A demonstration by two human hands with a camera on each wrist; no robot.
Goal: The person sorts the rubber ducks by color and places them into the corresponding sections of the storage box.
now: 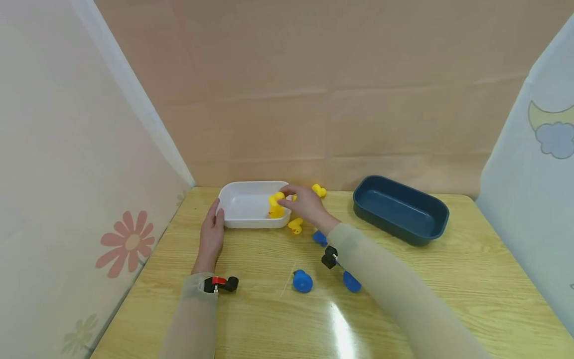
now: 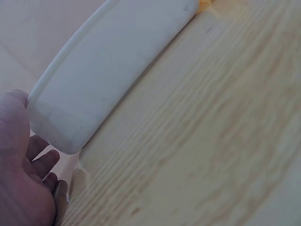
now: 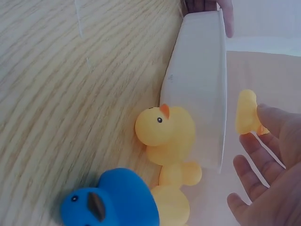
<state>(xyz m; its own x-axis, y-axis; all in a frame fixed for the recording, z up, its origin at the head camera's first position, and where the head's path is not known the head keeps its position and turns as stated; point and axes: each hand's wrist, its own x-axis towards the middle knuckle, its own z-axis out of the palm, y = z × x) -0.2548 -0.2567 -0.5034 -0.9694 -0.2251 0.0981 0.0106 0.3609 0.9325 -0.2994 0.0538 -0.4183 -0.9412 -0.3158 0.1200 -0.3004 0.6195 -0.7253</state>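
Observation:
A yellow rubber duck (image 3: 246, 112) is pinched between the thumb and fingers of my right hand (image 1: 309, 203), over the right end of a white tub (image 1: 244, 223). Another yellow duck (image 1: 275, 213) shows inside the tub, just below the held one. At the tub's left end, my left hand (image 1: 212, 235) grips the near corner, its thumb (image 2: 18, 94) at the rim and its fingers (image 2: 44, 162) curled against the outside. Close to the tub's right side sits a yellow duck (image 3: 176, 136) on the table, below my right hand.
A dark blue tub (image 1: 399, 227) stands at the right. Another yellow duck (image 1: 319, 190) lies near the back wall. Blue ducks (image 1: 302, 281) are scattered in the middle, some partly under my right sleeve (image 1: 394, 284). Cloth walls (image 1: 134, 199) border both sides.

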